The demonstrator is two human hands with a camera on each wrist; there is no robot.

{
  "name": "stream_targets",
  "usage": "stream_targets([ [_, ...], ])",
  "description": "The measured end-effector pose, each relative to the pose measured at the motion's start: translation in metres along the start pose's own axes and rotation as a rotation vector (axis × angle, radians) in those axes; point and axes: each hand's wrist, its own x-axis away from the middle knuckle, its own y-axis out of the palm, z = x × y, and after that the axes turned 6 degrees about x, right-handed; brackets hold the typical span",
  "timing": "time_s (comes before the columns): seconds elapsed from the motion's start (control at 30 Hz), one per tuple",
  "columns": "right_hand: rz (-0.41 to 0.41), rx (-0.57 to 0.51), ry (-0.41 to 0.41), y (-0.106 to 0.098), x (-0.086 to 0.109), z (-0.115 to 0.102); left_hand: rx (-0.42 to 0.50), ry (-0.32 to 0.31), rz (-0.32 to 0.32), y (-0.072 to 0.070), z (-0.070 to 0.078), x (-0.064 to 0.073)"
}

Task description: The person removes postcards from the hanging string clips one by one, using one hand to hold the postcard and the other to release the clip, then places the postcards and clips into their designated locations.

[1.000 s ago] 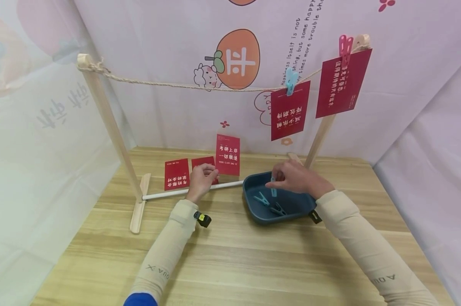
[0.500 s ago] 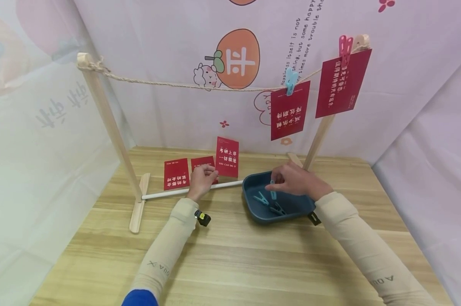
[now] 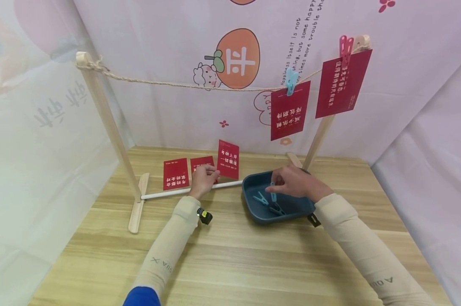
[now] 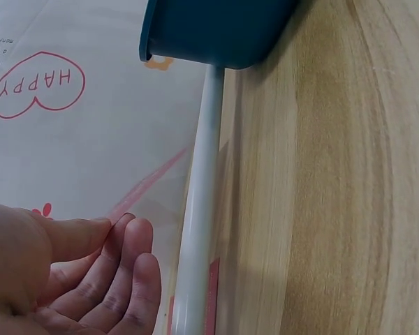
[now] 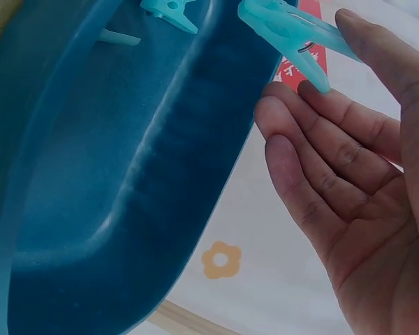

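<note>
The left hand [image 3: 203, 182] pinches a red card [image 3: 229, 157] near its bottom corner, and the card stands up just beside those fingertips. Apart from it, the right hand [image 3: 297, 182] pinches a light blue clothespin [image 3: 273, 195] over a dark blue bin [image 3: 262, 217]. Two loose clothespins [image 3: 261, 198] lie in the bin, below the right hand. Two flat red cards [image 3: 176, 174] are left of and behind the left hand, on the surface [image 3: 230, 263]. Above both hands is a rope [image 3: 169, 85]. Two hanging red cards [image 3: 290, 112] are clipped there, above the right hand.
</note>
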Motion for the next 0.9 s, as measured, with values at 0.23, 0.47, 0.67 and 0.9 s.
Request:
stream_targets([
  [0.23, -0.004, -0.007, 0.003, 0.0035, 0.0, 0.0013, -0.004, -0.012, -0.001, 0.0027, -0.0001, -0.0034],
  [0.47, -0.003, -0.012, 0.006, 0.0057, 0.0002, 0.0027, 0.02, -0.019, -0.016, 0.0052, -0.003, -0.0071],
  [0.67, -0.025, -0.014, 0.015, 0.0068, 0.0008, 0.0023, 0.023, -0.033, -0.015, 0.0076, -0.0043, -0.0087],
  [0.9, -0.062, -0.01, 0.046, 0.0082, 0.0013, 0.0025, -0.005, -0.042, -0.016, 0.0094, -0.0049, -0.0087],
])
